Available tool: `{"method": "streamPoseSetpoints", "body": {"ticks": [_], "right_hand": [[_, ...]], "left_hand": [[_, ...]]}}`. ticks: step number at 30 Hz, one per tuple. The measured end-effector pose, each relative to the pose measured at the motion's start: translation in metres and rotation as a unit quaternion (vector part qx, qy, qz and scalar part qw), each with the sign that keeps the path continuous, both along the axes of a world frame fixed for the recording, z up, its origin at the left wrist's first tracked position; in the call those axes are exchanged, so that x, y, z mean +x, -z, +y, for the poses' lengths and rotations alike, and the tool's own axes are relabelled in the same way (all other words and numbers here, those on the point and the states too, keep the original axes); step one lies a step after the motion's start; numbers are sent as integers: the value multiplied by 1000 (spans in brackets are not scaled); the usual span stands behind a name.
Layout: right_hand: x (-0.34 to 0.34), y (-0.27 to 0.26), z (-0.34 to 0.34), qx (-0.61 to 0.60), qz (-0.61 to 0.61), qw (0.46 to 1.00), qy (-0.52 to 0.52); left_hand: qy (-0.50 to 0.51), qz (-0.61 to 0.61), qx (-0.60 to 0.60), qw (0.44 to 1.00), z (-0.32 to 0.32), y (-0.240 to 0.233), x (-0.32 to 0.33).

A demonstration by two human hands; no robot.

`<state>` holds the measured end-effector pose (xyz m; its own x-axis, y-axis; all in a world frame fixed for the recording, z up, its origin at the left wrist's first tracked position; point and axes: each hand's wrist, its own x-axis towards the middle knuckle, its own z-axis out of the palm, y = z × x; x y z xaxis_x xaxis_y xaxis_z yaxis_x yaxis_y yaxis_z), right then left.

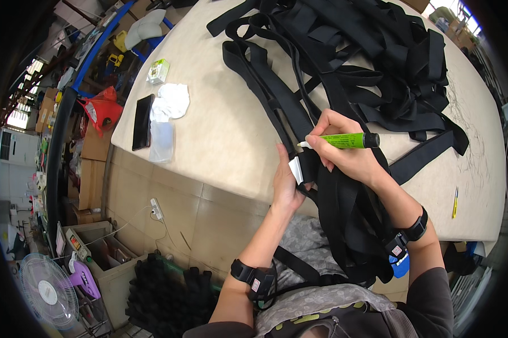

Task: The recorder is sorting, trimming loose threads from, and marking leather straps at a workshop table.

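My right hand [343, 148] grips a green paint marker [347, 140] with a black end. Its pale tip points left, just above the black webbing in my left hand [288, 181]. That hand holds the black webbing strap [308, 162] from below, thumb upward, beside a small white piece [296, 170] on the strap. Whether the tip touches the strap I cannot tell. More webbing hangs from the hands over my lap. A big tangled heap of black webbing straps [364, 42] lies on the cloth-covered table [220, 139] beyond my hands.
A phone [142, 122], a clear plastic packet [161, 142], crumpled white tissue [170, 101] and a small green box [158, 71] lie at the table's left. Yellow snips [455, 203] and loose threads lie at the right. A fan [49, 291] and a power strip [157, 208] are at lower left.
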<state>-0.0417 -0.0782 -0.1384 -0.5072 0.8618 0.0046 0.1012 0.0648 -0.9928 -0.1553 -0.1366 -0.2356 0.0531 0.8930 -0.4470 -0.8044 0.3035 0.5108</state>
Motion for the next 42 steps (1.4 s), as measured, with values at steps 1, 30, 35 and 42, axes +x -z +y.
{"method": "streamPoseSetpoints", "body": {"ticks": [1, 30, 35, 42], "right_hand": [[-1, 0, 1, -2, -1, 1000, -2], [-4, 13, 2, 51, -92, 994, -13], [-3, 17, 2, 59, -77, 995, -18], [5, 11, 0, 12, -103, 995, -11]], "left_hand": [[7, 14, 2, 1000, 0, -2, 0], [1, 11, -55, 998, 0, -9, -1], [-2, 18, -57, 998, 0, -9, 0], [6, 3, -40, 999, 0, -1, -3]]}}
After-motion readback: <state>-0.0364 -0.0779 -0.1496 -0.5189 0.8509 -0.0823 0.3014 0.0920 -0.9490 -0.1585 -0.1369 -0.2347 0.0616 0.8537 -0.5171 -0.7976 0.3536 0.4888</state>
